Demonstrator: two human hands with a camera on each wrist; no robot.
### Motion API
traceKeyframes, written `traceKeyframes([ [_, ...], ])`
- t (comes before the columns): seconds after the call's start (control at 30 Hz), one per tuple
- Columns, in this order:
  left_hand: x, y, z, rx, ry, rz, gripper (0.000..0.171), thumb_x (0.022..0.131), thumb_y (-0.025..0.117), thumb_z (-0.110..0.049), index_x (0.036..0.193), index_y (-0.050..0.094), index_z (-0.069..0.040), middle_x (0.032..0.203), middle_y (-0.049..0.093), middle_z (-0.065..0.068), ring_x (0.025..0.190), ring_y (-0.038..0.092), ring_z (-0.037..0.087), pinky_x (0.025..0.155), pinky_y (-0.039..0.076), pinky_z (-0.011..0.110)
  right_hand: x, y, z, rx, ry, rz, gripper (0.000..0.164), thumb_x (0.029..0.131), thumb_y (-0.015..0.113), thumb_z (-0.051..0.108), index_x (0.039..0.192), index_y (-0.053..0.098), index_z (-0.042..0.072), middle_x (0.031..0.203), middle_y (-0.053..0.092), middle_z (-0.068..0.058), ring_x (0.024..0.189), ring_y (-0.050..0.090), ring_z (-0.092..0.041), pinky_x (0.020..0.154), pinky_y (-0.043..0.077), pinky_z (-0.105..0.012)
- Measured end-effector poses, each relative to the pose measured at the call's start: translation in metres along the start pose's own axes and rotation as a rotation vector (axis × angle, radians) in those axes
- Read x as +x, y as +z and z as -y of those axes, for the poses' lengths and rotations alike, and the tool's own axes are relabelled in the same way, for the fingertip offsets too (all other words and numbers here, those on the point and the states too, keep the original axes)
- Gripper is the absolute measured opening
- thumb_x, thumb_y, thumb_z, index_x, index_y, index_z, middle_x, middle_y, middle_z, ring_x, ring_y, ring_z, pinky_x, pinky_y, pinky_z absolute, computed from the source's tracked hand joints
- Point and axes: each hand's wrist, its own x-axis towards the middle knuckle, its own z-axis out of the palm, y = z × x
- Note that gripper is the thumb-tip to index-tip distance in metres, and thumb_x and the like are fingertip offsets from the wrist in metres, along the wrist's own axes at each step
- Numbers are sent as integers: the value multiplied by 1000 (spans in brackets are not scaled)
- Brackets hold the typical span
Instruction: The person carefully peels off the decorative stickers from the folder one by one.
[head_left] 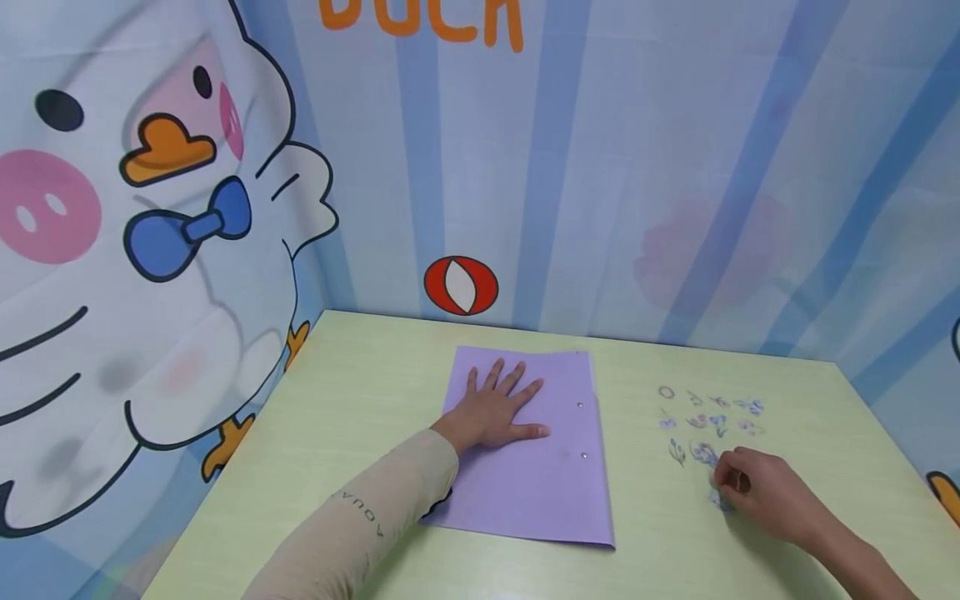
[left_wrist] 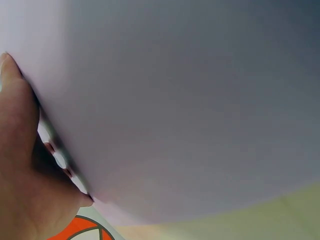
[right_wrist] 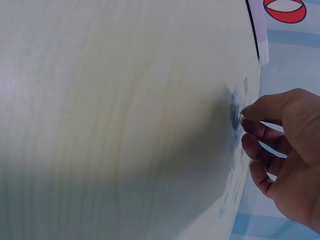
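My left hand (head_left: pixel 491 412) lies flat with spread fingers on a purple folder (head_left: pixel 555 492), which has small round studs along its right side. In the left wrist view the pale folder surface (left_wrist: pixel 175 115) fills most of the picture, with part of the left hand (left_wrist: pixel 25 165) at its edge. Over on the right, my right hand (head_left: pixel 768 492) has curled fingers, and its thumb and forefinger pinch a small bluish flower sticker (right_wrist: pixel 235 112) close to the table. Several other small flower stickers (head_left: pixel 697 421) lie in loose rows just beyond that hand. Its fingertips hide part of the sticker.
The pale wood-grain table (head_left: pixel 360 367) carries the folder in the middle and the stickers at the right. A cloth backdrop (head_left: pixel 487 167) with blue stripes and a printed duck (head_left: pixel 180 350) rises along the table's back and left edges.
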Motion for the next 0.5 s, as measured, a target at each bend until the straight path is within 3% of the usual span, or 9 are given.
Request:
traceKeyframes([
  [0.5, 0, 0, 0, -14, -4, 8, 91, 97, 36, -84, 171, 13, -38, 179, 5, 3, 163, -1, 39, 125, 6, 71, 0, -1, 0, 4, 2, -20, 14, 89, 78, 1, 90, 69, 12, 81, 61, 10, 72, 53, -1, 62, 48, -28],
])
